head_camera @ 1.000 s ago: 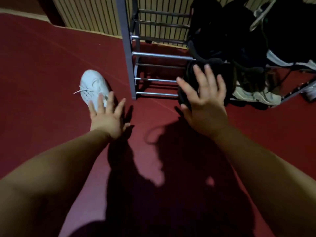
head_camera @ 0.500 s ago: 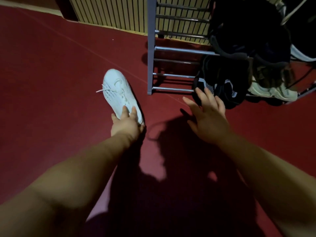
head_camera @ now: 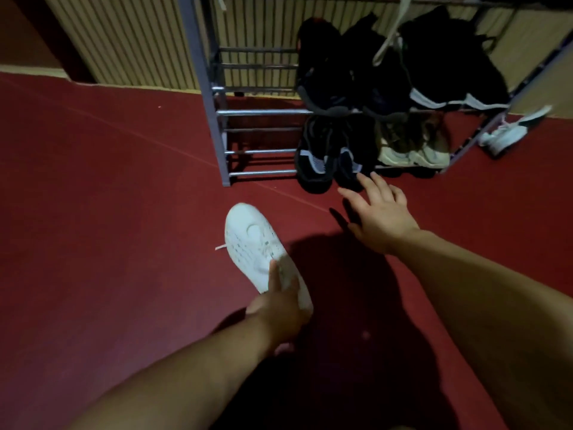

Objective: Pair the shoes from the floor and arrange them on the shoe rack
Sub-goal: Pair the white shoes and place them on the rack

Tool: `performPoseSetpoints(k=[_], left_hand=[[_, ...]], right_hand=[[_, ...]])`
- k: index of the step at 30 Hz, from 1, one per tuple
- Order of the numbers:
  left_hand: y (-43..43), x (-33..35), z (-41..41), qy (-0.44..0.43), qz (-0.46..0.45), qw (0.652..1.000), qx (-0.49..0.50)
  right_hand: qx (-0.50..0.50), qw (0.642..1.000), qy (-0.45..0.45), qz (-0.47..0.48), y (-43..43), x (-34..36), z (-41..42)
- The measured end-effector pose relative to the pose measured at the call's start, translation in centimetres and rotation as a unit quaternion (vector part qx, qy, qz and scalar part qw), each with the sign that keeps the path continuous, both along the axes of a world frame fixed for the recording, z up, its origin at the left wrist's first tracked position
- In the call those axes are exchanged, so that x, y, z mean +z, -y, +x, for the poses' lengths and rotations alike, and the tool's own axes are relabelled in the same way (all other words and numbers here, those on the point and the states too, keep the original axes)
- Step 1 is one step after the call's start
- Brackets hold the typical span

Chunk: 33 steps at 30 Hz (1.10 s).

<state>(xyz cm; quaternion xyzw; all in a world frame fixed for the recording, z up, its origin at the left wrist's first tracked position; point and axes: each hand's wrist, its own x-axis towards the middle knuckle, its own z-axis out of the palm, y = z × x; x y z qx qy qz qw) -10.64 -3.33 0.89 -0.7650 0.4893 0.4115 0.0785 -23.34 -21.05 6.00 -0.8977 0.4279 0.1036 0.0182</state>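
Observation:
A white sneaker (head_camera: pixel 252 243) lies on the red floor, toe pointing away from me. My left hand (head_camera: pixel 280 305) grips its heel end, thumb along the side. My right hand (head_camera: pixel 379 212) hovers open, fingers spread, just in front of the grey metal shoe rack (head_camera: pixel 214 119). On the rack's lowest tier sit a black pair with white heel patches (head_camera: pixel 328 156) and a beige pair (head_camera: pixel 412 150). Dark shoes (head_camera: pixel 356 72) fill the tier above. Another white sneaker (head_camera: pixel 508 131) lies on the floor to the right of the rack.
The rack's left half shows bare bars (head_camera: pixel 260 131) on each tier. A ribbed beige wall (head_camera: pixel 130 41) stands behind it. Red floor (head_camera: pixel 93 212) stretches to the left. My shadow darkens the floor between my arms.
My left hand has closed on the white sneaker's heel and the shoe sits nearer to me. The view has shifted, and my right hand stays open near the black pair.

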Motion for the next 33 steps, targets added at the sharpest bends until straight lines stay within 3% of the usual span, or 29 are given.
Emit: performPoseSetpoints(k=[3,6,9,16,23,29,33], left_hand=[[2.6,3.2,-1.6,0.041,0.015,0.995,-0.092],[6.6,4.6,-3.0,0.135,-0.075,0.974,-0.163],[10.3,4.9,-5.7,0.117,-0.104,0.971,-0.179],[18.4,1.8,-13.8,0.093,-0.059,0.969,-0.22],[28.7,-3.0,-20.9,0.124,-0.066,0.956,-0.256],[36.7,-7.2,-25.7,0.119,-0.145,0.936,-0.296],[38.9,-10.1,-27.1,0.188,-0.29,0.89,-0.296]], right_hand=[[-0.045,0.999,-0.002,0.005,0.6,0.8,-3.4],[-0.103,0.994,0.008,0.02,1.2,1.4,-7.3],[-0.159,0.987,0.019,0.032,2.5,1.6,-11.6],[-0.339,0.934,0.092,0.068,7.4,0.0,-20.9],[-0.388,0.907,0.133,0.098,12.8,-5.3,-26.1],[-0.419,0.889,0.088,0.164,16.0,-11.7,-30.4],[-0.427,0.884,0.184,0.045,19.7,-13.5,-30.6]])
